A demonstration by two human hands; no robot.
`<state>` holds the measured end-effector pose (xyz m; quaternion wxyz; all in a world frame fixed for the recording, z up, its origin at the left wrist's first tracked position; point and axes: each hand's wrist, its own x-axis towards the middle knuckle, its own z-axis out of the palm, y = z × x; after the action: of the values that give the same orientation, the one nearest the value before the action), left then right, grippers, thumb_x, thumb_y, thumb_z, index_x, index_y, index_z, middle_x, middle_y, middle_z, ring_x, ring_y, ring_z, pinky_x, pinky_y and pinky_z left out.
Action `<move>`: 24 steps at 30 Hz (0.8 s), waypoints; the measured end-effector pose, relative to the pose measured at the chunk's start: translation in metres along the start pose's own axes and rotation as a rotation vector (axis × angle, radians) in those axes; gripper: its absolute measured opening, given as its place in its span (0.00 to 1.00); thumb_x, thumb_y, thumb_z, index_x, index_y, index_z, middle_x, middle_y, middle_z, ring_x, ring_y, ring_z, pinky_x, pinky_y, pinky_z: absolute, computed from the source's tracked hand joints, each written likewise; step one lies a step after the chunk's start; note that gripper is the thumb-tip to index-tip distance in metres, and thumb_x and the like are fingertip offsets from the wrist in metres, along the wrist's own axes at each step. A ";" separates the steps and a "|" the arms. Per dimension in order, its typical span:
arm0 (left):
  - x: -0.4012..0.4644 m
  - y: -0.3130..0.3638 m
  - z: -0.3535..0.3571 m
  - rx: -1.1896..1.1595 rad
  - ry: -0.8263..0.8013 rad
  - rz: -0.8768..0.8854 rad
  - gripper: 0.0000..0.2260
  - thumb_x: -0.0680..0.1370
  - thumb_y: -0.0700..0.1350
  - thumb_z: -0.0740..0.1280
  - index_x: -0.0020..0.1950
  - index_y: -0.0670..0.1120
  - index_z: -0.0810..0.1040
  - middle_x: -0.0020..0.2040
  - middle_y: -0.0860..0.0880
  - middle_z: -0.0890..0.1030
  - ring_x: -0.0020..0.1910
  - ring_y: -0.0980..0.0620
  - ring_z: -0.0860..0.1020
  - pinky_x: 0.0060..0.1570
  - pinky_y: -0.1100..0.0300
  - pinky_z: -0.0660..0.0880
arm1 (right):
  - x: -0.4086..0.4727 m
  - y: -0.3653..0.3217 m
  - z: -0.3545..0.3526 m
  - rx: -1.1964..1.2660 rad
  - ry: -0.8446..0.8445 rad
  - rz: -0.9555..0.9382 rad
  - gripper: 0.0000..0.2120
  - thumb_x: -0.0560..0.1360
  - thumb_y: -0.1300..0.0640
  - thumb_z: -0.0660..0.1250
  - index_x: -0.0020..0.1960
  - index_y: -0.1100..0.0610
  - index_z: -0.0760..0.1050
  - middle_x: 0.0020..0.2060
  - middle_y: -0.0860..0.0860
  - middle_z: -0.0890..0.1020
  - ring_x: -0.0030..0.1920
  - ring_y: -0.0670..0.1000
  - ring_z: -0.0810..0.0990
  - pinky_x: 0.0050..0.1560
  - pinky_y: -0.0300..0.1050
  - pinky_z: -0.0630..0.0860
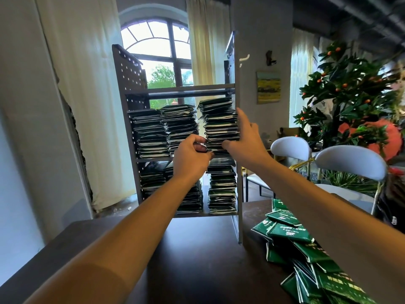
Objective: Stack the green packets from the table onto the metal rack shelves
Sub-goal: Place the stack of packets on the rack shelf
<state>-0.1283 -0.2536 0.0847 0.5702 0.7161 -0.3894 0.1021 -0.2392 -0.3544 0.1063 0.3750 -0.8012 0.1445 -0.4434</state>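
Reaching forward in the head view, both bare arms are extending to the grey perforated metal rack (131,88) standing on the dark brown surface (197,249). The left hand (191,153) is curling its fingers at the lower left edge of the right-hand stack of green packets (220,123) on the middle shelf, its grip closing on the bottom packets there. The right hand (243,137) is lying against that stack's right side, fingers straight and pressing flat, thumb tucking under the lower packets. Two more stacks are sitting to the left on the same shelf, and further stacks are filling the bottom shelf (208,214). A loose heap of flat green packets (291,232) is lying on the surface at the right, beside the rack. White chairs (350,161) and an orange-fruited tree (341,84) are standing behind.
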 end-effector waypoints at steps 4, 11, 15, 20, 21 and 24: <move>-0.001 -0.009 0.004 0.061 0.041 0.014 0.14 0.73 0.44 0.77 0.56 0.52 0.78 0.40 0.58 0.79 0.40 0.54 0.82 0.46 0.51 0.82 | -0.001 0.006 0.001 0.005 0.016 0.015 0.38 0.77 0.64 0.67 0.79 0.44 0.54 0.65 0.53 0.66 0.46 0.44 0.71 0.34 0.29 0.68; -0.002 -0.007 0.011 0.142 0.087 -0.015 0.14 0.75 0.47 0.75 0.59 0.53 0.81 0.36 0.58 0.81 0.41 0.55 0.82 0.40 0.64 0.75 | -0.001 0.015 0.002 -0.022 0.011 0.036 0.35 0.77 0.63 0.66 0.78 0.44 0.58 0.58 0.50 0.65 0.44 0.41 0.68 0.36 0.31 0.65; 0.000 -0.007 0.015 0.154 0.094 -0.037 0.13 0.75 0.48 0.75 0.59 0.53 0.82 0.38 0.57 0.82 0.41 0.54 0.81 0.35 0.67 0.68 | -0.002 0.019 0.002 -0.063 0.016 0.033 0.34 0.77 0.63 0.67 0.78 0.45 0.58 0.60 0.51 0.65 0.47 0.47 0.69 0.42 0.35 0.68; 0.000 -0.009 0.015 0.167 0.095 -0.049 0.14 0.77 0.51 0.73 0.62 0.53 0.82 0.42 0.55 0.85 0.42 0.54 0.81 0.38 0.65 0.69 | -0.003 0.027 0.004 -0.173 0.081 0.024 0.35 0.76 0.63 0.69 0.77 0.45 0.61 0.56 0.52 0.67 0.54 0.52 0.70 0.55 0.47 0.73; 0.000 -0.009 0.015 0.172 0.095 -0.046 0.14 0.77 0.51 0.73 0.62 0.53 0.82 0.43 0.54 0.85 0.41 0.55 0.81 0.37 0.66 0.69 | -0.002 0.029 0.006 -0.191 0.097 0.024 0.34 0.76 0.62 0.70 0.77 0.44 0.62 0.55 0.51 0.67 0.54 0.52 0.70 0.55 0.47 0.74; 0.002 -0.008 0.016 0.184 0.093 -0.051 0.14 0.77 0.51 0.72 0.63 0.53 0.81 0.42 0.55 0.84 0.35 0.59 0.78 0.33 0.69 0.67 | 0.001 0.037 0.010 -0.202 0.117 0.036 0.33 0.76 0.60 0.71 0.76 0.45 0.64 0.54 0.50 0.69 0.53 0.51 0.73 0.52 0.45 0.73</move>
<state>-0.1260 -0.2683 0.0748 0.5221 0.7694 -0.3332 0.1561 -0.2267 -0.3749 0.0770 0.2910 -0.8050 0.2244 -0.4658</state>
